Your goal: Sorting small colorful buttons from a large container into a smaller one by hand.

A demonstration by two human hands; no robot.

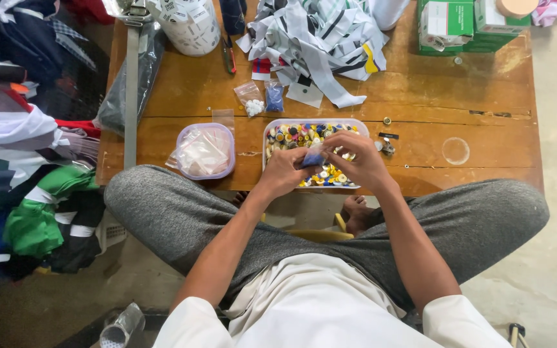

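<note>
Head view looks straight down over my knees to the low wooden tabletop, where both of my hands meet above the rectangular tray of mixed coloured buttons. My left hand and my right hand pinch a small clear plastic bag between them, each gripping a side of its mouth; something blue shows through the film.

I judge the bag to be very light, limp and a little slick, so it wants a fingertip pinch at the top edge, one side per hand, not a grip around the body, which would crush it shut. The buttons look small, hard and smooth, apt to slide and scatter if tipped.

Much is hidden: my fingers cover most of the bag, so I cannot tell how full it is or whether its mouth is open. My hands also cover the middle of the tray. Left of it sits a lavender tub holding crumpled clear bags, and beyond lie two small filled bags and a heap of striped fabric strips, cut off at the top edge.
</note>
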